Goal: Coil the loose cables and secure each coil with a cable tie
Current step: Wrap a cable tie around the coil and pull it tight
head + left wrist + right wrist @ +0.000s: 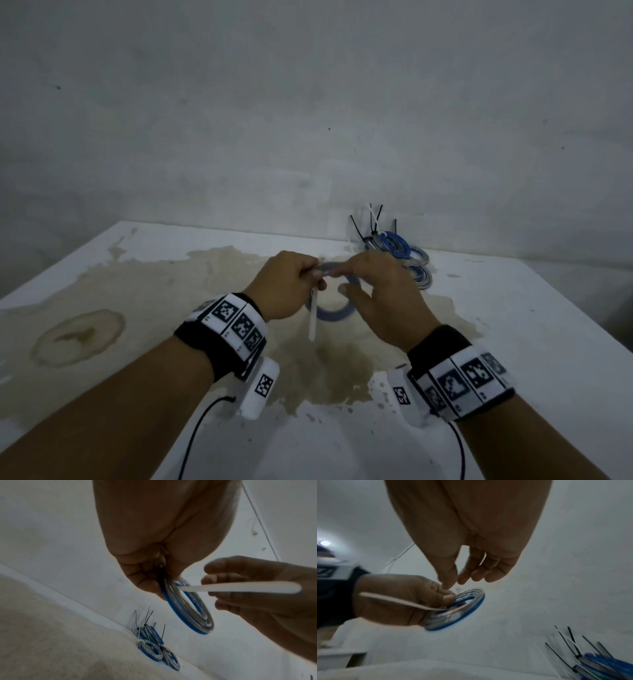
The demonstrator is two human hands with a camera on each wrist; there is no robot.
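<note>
**Inspector:** Start with the hands.

**Assistant:** The left hand (286, 286) has its fingers curled round the rim of a blue and grey cable coil (188, 608), held clear above the table (513, 325). A white cable tie (240, 587) is caught in the same grip. The right hand (380, 294) is close beside it, forefinger and thumb reaching to the top of the coil; its other fingers are loosely spread. Whether that fingertip pair actually nips the coil or the tie, I cannot tell.

**Inspector:** Surface and room?

**Assistant:** A white tabletop, matt, with a large tan stain under the hands and a smaller ringed stain (77, 337) to the left. Behind is a plain pale wall (308, 120), scuffed and spotted.

**Inspector:** Materials and shapes.

**Assistant:** The coil is a flat ring of several turns, blue outer jacket with grey strands inside. The tie is a flat, smooth plastic strip with a rounded tip. Both wrists wear black bands with white square-patterned marker blocks.

**Inspector:** Orientation?

**Assistant:** The coil hangs on edge below the left fingers. The tie's long axis runs from the coil's rim back towards the person, its free end pointing down and near.

**Inspector:** Anything further out?

**Assistant:** Finished coils (407, 253) lie piled at the table's far edge by the wall, black and white tie tails sticking upward.
</note>
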